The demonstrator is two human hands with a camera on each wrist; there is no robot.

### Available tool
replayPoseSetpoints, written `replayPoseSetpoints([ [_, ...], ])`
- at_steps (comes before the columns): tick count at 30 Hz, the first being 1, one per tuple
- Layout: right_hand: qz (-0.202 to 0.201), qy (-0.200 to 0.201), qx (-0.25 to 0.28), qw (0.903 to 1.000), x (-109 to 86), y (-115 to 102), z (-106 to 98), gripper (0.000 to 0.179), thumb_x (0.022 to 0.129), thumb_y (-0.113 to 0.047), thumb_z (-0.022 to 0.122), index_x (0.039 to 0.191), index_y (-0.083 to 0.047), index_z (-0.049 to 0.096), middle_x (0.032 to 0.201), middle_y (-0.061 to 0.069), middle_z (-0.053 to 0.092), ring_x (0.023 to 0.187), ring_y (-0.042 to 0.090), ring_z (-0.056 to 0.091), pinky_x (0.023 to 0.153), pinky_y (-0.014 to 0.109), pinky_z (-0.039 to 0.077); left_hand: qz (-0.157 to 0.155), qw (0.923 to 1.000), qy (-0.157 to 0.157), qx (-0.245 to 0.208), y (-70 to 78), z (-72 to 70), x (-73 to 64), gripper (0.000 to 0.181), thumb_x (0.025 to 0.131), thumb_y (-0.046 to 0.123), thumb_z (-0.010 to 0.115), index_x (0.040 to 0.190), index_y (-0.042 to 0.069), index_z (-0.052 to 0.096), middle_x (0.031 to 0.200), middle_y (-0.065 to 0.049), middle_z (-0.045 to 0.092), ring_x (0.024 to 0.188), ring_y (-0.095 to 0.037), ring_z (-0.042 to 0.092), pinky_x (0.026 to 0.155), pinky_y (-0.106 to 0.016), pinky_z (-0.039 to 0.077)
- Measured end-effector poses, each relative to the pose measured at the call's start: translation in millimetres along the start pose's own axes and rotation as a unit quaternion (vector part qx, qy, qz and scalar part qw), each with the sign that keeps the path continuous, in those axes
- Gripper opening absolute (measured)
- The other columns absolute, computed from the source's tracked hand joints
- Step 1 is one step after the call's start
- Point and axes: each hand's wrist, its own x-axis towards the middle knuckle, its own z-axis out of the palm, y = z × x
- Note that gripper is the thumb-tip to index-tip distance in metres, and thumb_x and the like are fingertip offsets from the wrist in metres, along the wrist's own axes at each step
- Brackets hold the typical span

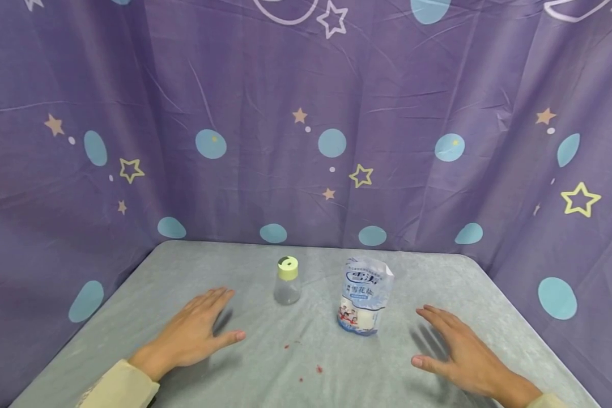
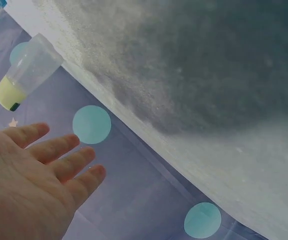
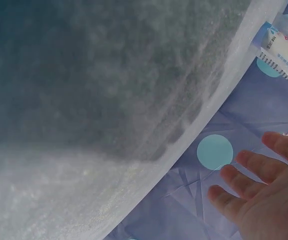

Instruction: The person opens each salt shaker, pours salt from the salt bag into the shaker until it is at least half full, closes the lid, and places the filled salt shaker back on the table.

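Note:
A small clear bottle (image 1: pixel 288 290) with a yellow-green cap (image 1: pixel 288 268) stands upright near the middle of the table. To its right and nearer to me stands a blue and white salt pouch (image 1: pixel 364 297) with printed characters. My left hand (image 1: pixel 191 328) is held to the left of the bottle, fingers extended and thumb apart, holding nothing. On the other side, my right hand (image 1: pixel 459 354) is to the right of the pouch, its fingers also spread and the palm bare. The left wrist view shows the bottle (image 2: pixel 38 62) beyond the fingertips; the right wrist view catches the pouch (image 3: pixel 284 52) at its edge.
A grey-green cloth covers the table (image 1: pixel 224 260). Small red marks (image 1: pixel 319 369) dot it between my hands. Purple curtains (image 1: pixel 265 73) with stars and blue spots enclose the table's back and sides.

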Motion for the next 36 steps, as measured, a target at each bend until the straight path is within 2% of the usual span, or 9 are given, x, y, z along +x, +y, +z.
replayPoseSetpoints([
  [3, -0.002, 0.001, 0.002, 1.0000, 0.1, -2, 0, 0.087, 0.077, -0.054, 0.085, 0.148, -0.016, 0.052, 0.147, 0.010, 0.055, 0.131, 0.034, 0.052, 0.096, 0.059, 0.045, -0.001, 1.0000, -0.006, -0.002, 1.3, 1.0, 2.1, 0.097, 0.090, 0.073, 0.058, 0.154, 0.003, 0.042, 0.156, -0.023, 0.042, 0.145, -0.045, 0.037, 0.115, -0.063, 0.028],
  [20, -0.004, 0.002, 0.012, 0.9999, 1.2, -12, 0, 0.086, 0.076, -0.054, 0.086, 0.149, -0.024, 0.052, 0.147, 0.008, 0.054, 0.131, 0.030, 0.052, 0.092, 0.061, 0.050, 0.022, 0.9995, 0.021, -0.008, 7.4, 8.2, 12.3, 0.093, 0.090, 0.070, 0.062, 0.152, 0.002, 0.045, 0.153, -0.019, 0.048, 0.142, -0.041, 0.042, 0.115, -0.060, 0.032],
  [30, -0.015, 0.008, 0.004, 0.9998, -0.5, -16, 4, 0.084, 0.077, -0.055, 0.086, 0.148, -0.026, 0.053, 0.147, 0.003, 0.055, 0.131, 0.026, 0.053, 0.094, 0.056, 0.050, 0.023, 0.9996, 0.003, -0.014, 14.8, 11.2, 19.5, 0.097, 0.090, 0.075, 0.057, 0.154, 0.003, 0.043, 0.155, -0.018, 0.046, 0.144, -0.041, 0.040, 0.116, -0.060, 0.030],
  [36, -0.021, 0.010, -0.001, 0.9997, -1.3, -18, 5, 0.084, 0.076, -0.055, 0.087, 0.148, -0.028, 0.053, 0.148, -0.001, 0.054, 0.131, 0.022, 0.053, 0.094, 0.053, 0.050, 0.021, 0.9996, 0.003, -0.017, 18.2, 12.7, 25.4, 0.095, 0.091, 0.073, 0.059, 0.154, 0.003, 0.043, 0.154, -0.018, 0.047, 0.144, -0.041, 0.041, 0.116, -0.060, 0.030],
])
